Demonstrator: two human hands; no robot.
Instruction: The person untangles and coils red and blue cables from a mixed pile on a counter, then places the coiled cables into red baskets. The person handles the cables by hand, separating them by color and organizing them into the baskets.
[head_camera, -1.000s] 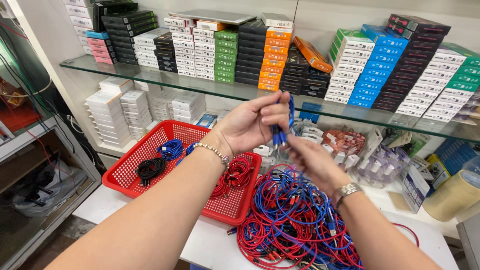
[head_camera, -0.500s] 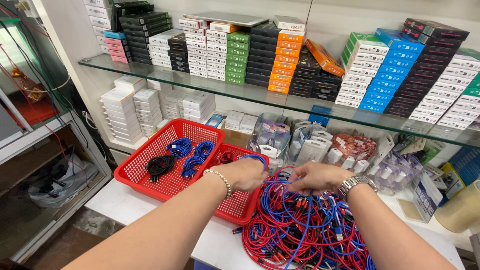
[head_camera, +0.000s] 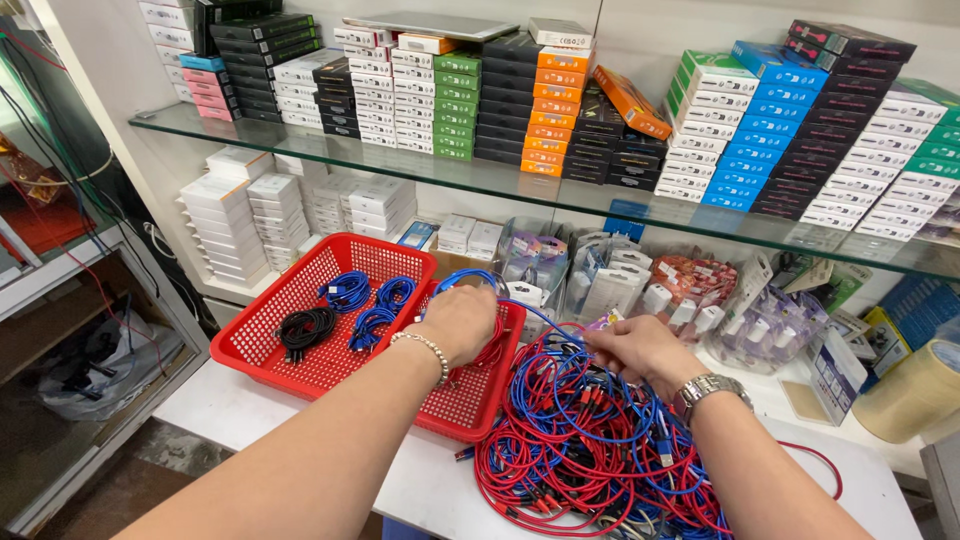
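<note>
A tangled pile of red and blue cables (head_camera: 590, 450) lies on the white counter. My right hand (head_camera: 640, 350) rests on top of the pile, fingers pinching a blue cable. A blue cable loop (head_camera: 470, 280) is gripped in my left hand (head_camera: 462, 318), held over the right end of the red plastic basket (head_camera: 300, 345). Inside the basket lie coiled blue cables (head_camera: 365, 305), a coiled black cable (head_camera: 303, 328) and some red cable under my left hand.
A glass shelf (head_camera: 420, 165) above carries stacked small boxes in many colours. White boxes (head_camera: 235, 215) and clear bags of small parts (head_camera: 700, 295) stand behind the counter. A tape roll (head_camera: 915, 390) sits at the right. A metal-framed cabinet stands at the left.
Both hands came down from chest height, where they held a blue cable up, to the basket and the pile. The left hand now holds a blue loop over the basket.
</note>
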